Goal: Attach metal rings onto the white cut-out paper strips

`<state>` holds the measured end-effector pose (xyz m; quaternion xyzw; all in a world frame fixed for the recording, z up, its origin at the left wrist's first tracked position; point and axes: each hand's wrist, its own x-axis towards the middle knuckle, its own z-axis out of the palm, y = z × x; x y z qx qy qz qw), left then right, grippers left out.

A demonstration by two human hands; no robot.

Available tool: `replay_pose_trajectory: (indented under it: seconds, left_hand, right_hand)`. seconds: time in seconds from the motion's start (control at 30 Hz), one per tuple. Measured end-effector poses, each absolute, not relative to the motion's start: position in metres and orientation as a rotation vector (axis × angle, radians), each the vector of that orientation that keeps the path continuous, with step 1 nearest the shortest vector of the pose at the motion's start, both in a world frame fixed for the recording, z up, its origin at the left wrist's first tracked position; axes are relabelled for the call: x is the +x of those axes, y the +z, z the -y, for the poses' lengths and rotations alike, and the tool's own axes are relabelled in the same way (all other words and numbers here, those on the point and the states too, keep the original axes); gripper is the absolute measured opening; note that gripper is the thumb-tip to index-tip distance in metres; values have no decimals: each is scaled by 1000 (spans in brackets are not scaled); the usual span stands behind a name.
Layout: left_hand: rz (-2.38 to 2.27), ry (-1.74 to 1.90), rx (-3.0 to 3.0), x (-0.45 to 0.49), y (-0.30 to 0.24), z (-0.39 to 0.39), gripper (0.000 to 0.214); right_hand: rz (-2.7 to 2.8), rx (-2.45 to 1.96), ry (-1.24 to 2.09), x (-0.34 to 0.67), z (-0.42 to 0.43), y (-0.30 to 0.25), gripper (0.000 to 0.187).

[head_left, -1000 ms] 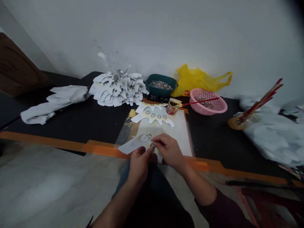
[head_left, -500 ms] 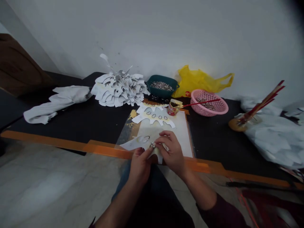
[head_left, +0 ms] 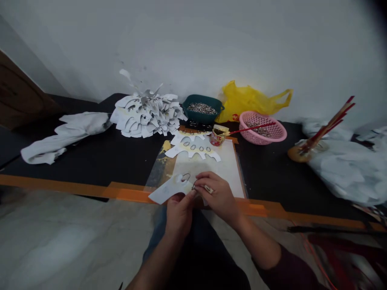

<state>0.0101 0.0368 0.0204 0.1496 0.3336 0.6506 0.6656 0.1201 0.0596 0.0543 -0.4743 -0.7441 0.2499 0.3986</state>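
My left hand (head_left: 179, 215) grips the near end of a white cut paper strip (head_left: 169, 190), which sticks out to the left over the board's edge. A wire metal ring (head_left: 186, 177) stands at the strip's upper edge. My right hand (head_left: 217, 197) sits beside the left, its fingertips pinching a small metal piece (head_left: 195, 186) against the strip. Its exact shape is hidden by my fingers. Farther up the board lies a larger cut paper sheet (head_left: 192, 147) with several metal rings on it.
A heap of cut paper (head_left: 148, 114) stands behind the board, beside a green tub of metal rings (head_left: 201, 108). Nearby are a glue jar with a brush (head_left: 217, 136), a pink basket (head_left: 261, 129), a yellow plastic bag (head_left: 249, 100), and white cloths.
The paper strip has swung lower at its left end, and the ring on it now stands out clearly. My right hand has eased slightly left and lower, and the view has shifted a little.
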Motion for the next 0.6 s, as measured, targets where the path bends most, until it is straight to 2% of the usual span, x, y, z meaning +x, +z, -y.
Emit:
replay_pose_trajectory:
  seconds: [0.2,0.4,0.5,0.6]
  left_hand:
    - [-1008,1533,613,8,16,-37,46]
    - [-932,1446,659,6,15,-33,50]
    - [-627,1281,561,-13,21,-27,70]
    - [-280,1004,478,-40,36,-31,107]
  right_hand:
    - [1868,-1209,749,119,-63,61,13]
    - [1938,-1162,917,134,-78,72,9]
    - [2146,-1046,938,152,-85,99,8]
    - [2457,-831,941,164,-86,135,10]
